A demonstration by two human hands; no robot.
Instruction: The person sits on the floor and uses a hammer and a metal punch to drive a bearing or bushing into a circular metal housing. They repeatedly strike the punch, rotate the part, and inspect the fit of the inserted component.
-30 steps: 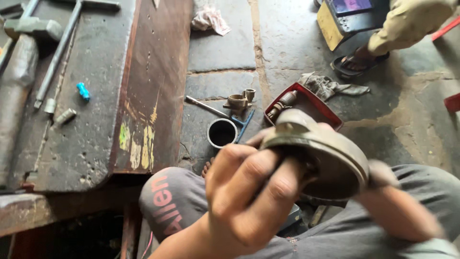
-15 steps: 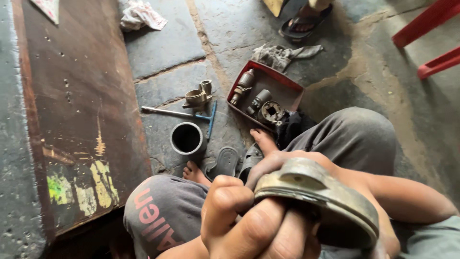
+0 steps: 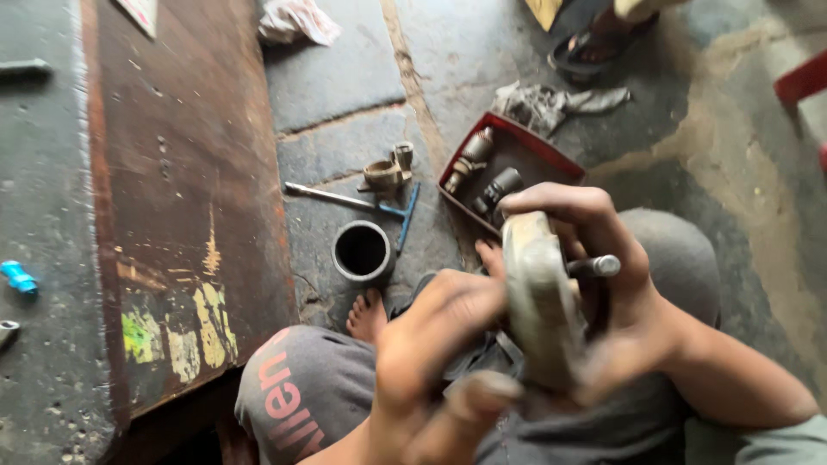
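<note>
Concrete floor [image 3: 345, 95], red tray [image 3: 551, 159], steel ring [image 3: 362, 251] beside.
Right hand [image 3: 616, 293] clasps round metal disc [image 3: 538, 301] edge-on; left hand [image 3: 431, 353] grips its near face, fingers curled.

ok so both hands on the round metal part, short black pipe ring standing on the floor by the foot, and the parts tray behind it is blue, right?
Not quite: the parts tray is red, not blue, as the head view shows. The rest holds: left hand and right hand grip the round metal part, and the short black pipe ring stands on the floor by the foot.
</note>
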